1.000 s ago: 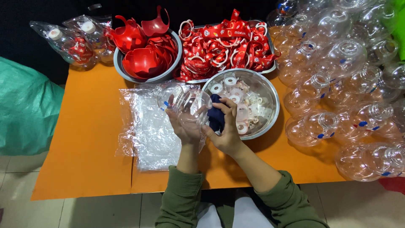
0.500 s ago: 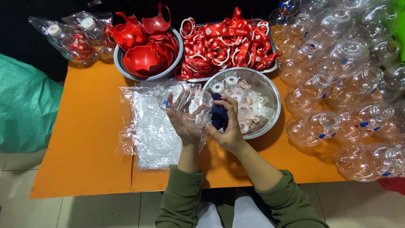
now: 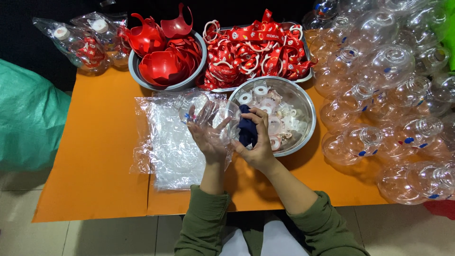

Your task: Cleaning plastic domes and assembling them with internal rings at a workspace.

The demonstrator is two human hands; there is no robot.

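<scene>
Left hand (image 3: 208,135) cups a clear bottle (image 3: 204,111) while right hand (image 3: 256,142) pinches a dark blue cloth (image 3: 246,130) just beside it.

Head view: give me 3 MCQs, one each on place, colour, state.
1. Where is the steel bowl of white caps?
A. right of the plastic bags
B. on the floor
C. on the green sack

2. What colour is the cloth in the right hand?
A. red
B. dark blue
C. yellow

3. What is the left hand doing?
A. resting flat
B. holding a clear bottle
C. out of view

Answers: 1 A, the bowl sits right of the plastic bags; 2 B, the cloth is navy; 3 B, fingers wrap the bottle.
</scene>
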